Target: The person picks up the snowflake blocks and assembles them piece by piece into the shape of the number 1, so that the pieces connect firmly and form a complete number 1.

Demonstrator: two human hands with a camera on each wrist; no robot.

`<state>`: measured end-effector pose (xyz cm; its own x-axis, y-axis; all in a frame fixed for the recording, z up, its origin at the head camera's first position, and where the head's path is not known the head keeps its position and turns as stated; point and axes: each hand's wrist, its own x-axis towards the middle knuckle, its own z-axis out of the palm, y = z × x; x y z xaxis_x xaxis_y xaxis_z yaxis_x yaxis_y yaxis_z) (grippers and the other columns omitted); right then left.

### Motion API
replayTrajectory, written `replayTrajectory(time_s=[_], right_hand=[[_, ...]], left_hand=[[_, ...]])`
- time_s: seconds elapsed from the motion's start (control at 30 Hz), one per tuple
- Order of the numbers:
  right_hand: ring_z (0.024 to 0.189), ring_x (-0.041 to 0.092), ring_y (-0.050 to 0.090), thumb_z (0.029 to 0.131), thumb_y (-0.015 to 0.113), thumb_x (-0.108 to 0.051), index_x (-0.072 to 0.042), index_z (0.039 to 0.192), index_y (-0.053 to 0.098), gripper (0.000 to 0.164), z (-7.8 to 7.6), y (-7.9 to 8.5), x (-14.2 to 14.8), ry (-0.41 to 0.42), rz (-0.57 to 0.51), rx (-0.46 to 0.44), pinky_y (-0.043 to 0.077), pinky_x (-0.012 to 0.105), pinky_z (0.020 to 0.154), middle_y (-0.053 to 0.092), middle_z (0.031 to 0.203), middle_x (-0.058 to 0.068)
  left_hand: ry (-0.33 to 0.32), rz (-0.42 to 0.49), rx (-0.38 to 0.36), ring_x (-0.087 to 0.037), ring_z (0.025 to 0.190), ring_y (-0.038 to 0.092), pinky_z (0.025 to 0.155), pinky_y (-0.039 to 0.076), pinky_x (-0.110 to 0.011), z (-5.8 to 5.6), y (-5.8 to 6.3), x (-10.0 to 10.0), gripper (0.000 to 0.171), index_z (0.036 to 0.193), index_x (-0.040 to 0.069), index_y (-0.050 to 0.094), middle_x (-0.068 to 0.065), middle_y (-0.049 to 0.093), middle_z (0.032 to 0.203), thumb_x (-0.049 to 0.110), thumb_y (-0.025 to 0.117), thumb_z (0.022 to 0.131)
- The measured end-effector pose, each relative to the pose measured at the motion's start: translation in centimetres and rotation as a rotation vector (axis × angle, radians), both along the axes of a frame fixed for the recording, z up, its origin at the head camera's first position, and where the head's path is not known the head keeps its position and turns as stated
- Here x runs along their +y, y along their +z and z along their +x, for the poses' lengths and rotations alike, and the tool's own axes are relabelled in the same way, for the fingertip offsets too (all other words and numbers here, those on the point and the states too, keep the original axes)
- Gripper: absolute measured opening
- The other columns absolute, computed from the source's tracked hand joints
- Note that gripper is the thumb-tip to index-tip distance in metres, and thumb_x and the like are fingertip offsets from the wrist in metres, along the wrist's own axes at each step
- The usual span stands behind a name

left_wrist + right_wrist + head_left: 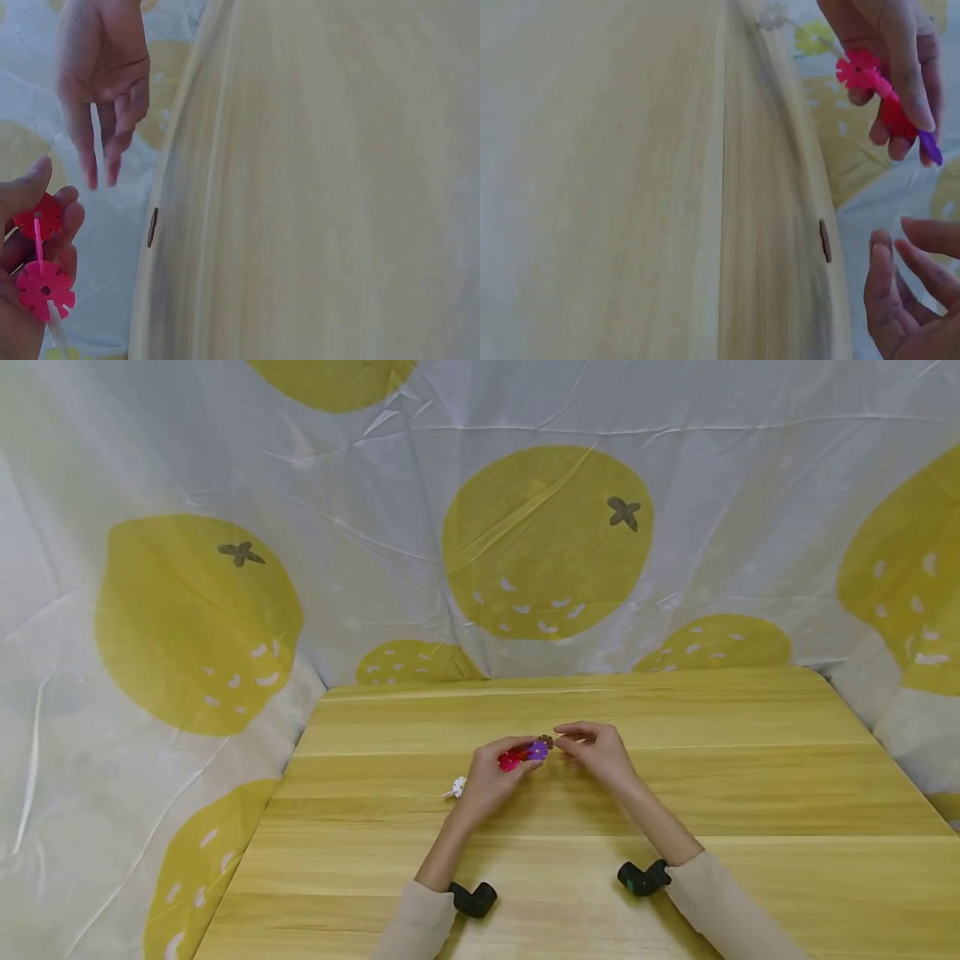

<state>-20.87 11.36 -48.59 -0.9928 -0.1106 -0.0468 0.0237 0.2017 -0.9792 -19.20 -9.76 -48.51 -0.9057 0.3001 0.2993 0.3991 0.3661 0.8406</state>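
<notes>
My left hand [487, 778] grips a chain of notched plastic snowflake discs [857, 70]. Its colours run white, yellow, pink, red and purple, and a white disc [459, 787] shows beyond the wrist side of the hand. The purple disc [537, 750] juts out at the fingertips. A brown disc [546, 742] appears between the two hands in the head view; both wrist views show this brown disc [154, 227] edge-on, apart from the fingers. My right hand [596, 752] is just right of it, fingers loosely bent, nothing held.
A wood-grain table [360, 860] lies under both hands. Behind it hangs a pale curtain [375, 568] printed with yellow lemons. A black wrist camera [474, 902] is on the left wrist, another black camera [643, 878] on the right.
</notes>
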Motion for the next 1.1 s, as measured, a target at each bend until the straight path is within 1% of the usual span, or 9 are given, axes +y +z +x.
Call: replayTrajectory(time_s=[0.1, 0.27, 0.37, 0.5, 0.6, 0.73, 0.8, 0.97, 1.1], right_hand=[[0.081, 0.029, 0.076, 0.096, 0.074, -0.010, 0.005, 0.126, 0.070, 0.034, -1.3, -0.3, -0.1, 0.015, 0.107, -0.020, 0.061, 0.031, 0.065, 0.075, 0.111, 0.024], [0.071, 0.017, 0.069, 0.090, 0.077, -0.005, 0.005, 0.127, 0.069, 0.040, -2.8, -1.1, -0.7, 0.071, 0.149, -0.089, 0.058, 0.027, 0.061, 0.072, 0.106, 0.022], [0.074, 0.016, 0.064, 0.086, 0.078, -0.005, 0.003, 0.122, 0.073, 0.037, -3.1, -1.4, -1.1, 0.086, 0.256, -0.038, 0.054, 0.025, 0.063, 0.072, 0.100, 0.019], [0.089, 0.022, 0.065, 0.082, 0.084, -0.010, -0.005, 0.107, 0.079, 0.027, -3.3, -1.6, -1.5, 0.054, 0.422, 0.032, 0.050, 0.030, 0.075, 0.074, 0.098, 0.013], [0.093, 0.025, 0.066, 0.079, 0.087, -0.010, -0.005, 0.101, 0.078, 0.024, -3.1, -1.5, -1.6, 0.050, 0.464, 0.044, 0.051, 0.036, 0.081, 0.074, 0.098, 0.012], [0.082, 0.020, 0.066, 0.078, 0.087, -0.003, -0.003, 0.098, 0.072, 0.025, -2.5, -1.3, -1.4, 0.084, 0.442, 0.052, 0.052, 0.033, 0.076, 0.073, 0.089, 0.011], [0.075, 0.017, 0.065, 0.081, 0.084, 0.000, -0.002, 0.098, 0.070, 0.023, -2.2, -1.2, -1.3, 0.098, 0.404, 0.049, 0.052, 0.029, 0.070, 0.072, 0.085, 0.011], [0.073, 0.022, 0.072, 0.093, 0.071, 0.004, 0.004, 0.108, 0.066, 0.016, -1.1, -0.7, -0.2, 0.130, 0.197, 0.025, 0.061, 0.031, 0.066, 0.070, 0.088, 0.017], [0.082, 0.030, 0.076, 0.096, 0.069, 0.001, 0.006, 0.116, 0.067, 0.020, -0.3, -0.3, 0.9, 0.170, 0.047, 0.033, 0.064, 0.037, 0.073, 0.072, 0.096, 0.022]], left_hand=[[0.011, -0.003, -0.020, -0.025, 0.109, 0.073, 0.094, 0.059, -0.028, -0.2, 0.2, -0.1, 0.034, 0.123, 0.005, 0.075, -0.013, 0.077, 0.120, 0.011, 0.080, 0.090], [0.003, 0.012, -0.030, -0.024, 0.113, 0.072, 0.095, 0.057, -0.026, -0.1, 0.4, -0.2, 0.033, 0.123, 0.008, 0.075, -0.012, 0.076, 0.121, 0.013, 0.080, 0.091], [-0.016, 0.030, -0.038, -0.024, 0.113, 0.072, 0.095, 0.057, -0.025, -0.1, 0.5, -0.1, 0.034, 0.124, 0.007, 0.075, -0.012, 0.076, 0.122, 0.013, 0.080, 0.091], [-0.029, 0.034, -0.057, -0.024, 0.113, 0.072, 0.094, 0.057, -0.024, -0.1, 0.6, -0.1, 0.034, 0.124, 0.006, 0.075, -0.013, 0.076, 0.122, 0.011, 0.080, 0.091], [-0.029, 0.024, -0.051, -0.025, 0.112, 0.072, 0.094, 0.058, -0.025, -0.2, 0.6, -0.1, 0.034, 0.124, 0.005, 0.074, -0.014, 0.076, 0.122, 0.010, 0.079, 0.091], [-0.022, 0.010, -0.049, -0.024, 0.113, 0.072, 0.095, 0.058, -0.029, -0.2, 0.5, -0.2, 0.033, 0.124, 0.006, 0.075, -0.013, 0.076, 0.121, 0.010, 0.079, 0.091], [-0.019, 0.005, -0.052, -0.024, 0.113, 0.072, 0.096, 0.059, -0.032, -0.3, 0.4, -0.2, 0.033, 0.124, 0.005, 0.075, -0.012, 0.076, 0.121, 0.010, 0.079, 0.091], [-0.021, -0.015, -0.038, -0.023, 0.111, 0.072, 0.095, 0.059, -0.032, -0.3, 0.3, -0.1, 0.033, 0.123, 0.006, 0.076, -0.011, 0.077, 0.117, 0.011, 0.080, 0.091], [-0.039, -0.016, -0.033, -0.026, 0.107, 0.072, 0.092, 0.060, -0.035, -0.2, 0.5, -0.1, 0.031, 0.121, 0.006, 0.076, -0.013, 0.077, 0.113, 0.010, 0.080, 0.090]])
